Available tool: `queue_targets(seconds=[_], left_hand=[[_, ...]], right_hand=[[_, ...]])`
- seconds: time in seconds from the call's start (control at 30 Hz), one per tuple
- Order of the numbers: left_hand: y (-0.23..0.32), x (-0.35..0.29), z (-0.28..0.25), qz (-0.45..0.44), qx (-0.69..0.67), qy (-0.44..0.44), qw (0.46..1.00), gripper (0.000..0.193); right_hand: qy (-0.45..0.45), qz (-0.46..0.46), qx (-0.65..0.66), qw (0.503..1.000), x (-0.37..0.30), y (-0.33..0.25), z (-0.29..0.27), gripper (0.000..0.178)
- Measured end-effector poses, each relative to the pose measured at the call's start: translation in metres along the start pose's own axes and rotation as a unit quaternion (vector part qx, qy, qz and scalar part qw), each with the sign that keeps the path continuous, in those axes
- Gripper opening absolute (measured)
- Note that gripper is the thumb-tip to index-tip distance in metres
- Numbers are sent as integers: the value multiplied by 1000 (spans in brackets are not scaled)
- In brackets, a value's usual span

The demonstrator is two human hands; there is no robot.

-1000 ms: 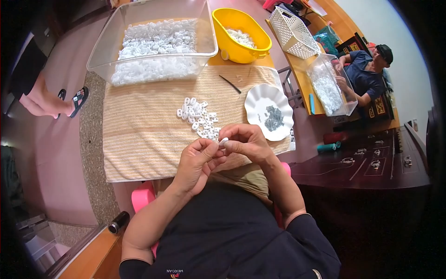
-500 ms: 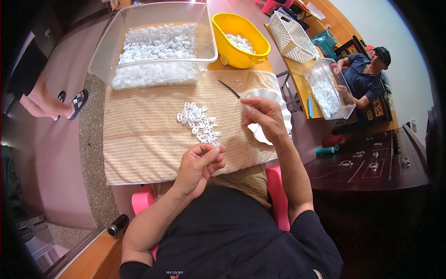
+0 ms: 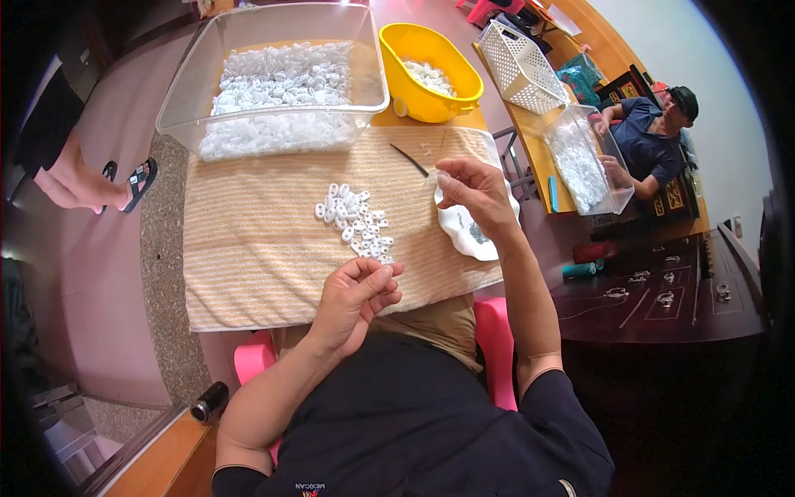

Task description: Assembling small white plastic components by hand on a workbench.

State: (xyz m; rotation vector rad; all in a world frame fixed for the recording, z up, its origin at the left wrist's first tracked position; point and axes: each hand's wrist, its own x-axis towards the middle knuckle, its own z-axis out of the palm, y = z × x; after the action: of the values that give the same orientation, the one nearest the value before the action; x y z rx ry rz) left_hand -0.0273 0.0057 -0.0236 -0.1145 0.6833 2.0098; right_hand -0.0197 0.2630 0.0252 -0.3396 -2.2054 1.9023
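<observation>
My left hand [image 3: 358, 300] is closed in a pinch at the near end of a loose pile of small white plastic pieces with holes [image 3: 354, 217]. Whatever its fingertips hold is too small to make out. Over a white scalloped dish [image 3: 454, 225] my right hand [image 3: 476, 195] also pinches thumb against fingers, and its contents, if any, cannot be made out. Small grey bits [image 3: 476, 232] show inside the dish. A thin dark tool [image 3: 408, 158] lies on the striped towel [image 3: 248, 248], its near end close to my right fingertips.
A clear tub [image 3: 273, 108] of white pieces and a yellow tub [image 3: 431, 108] stand at the back. To the right, a person [image 3: 650, 137] sits by another clear bin [image 3: 609, 199] and a white basket [image 3: 522, 66]. Someone's legs [image 3: 74, 174] are at the left.
My right hand has risen slightly away from me, uncovering more of the dish and its grey bits. My left hand has hardly moved.
</observation>
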Motion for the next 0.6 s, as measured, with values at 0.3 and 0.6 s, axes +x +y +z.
queue_targets(seconds=[0.3,0.6], left_hand=[[-4,0,0,3,30,0,1000,10],[2,2,-3,12,22,9,1000,8]], right_hand=[[33,-47,-151,987,60,-25,-35,27],[208,-185,-304,911,104,4,-49,28]])
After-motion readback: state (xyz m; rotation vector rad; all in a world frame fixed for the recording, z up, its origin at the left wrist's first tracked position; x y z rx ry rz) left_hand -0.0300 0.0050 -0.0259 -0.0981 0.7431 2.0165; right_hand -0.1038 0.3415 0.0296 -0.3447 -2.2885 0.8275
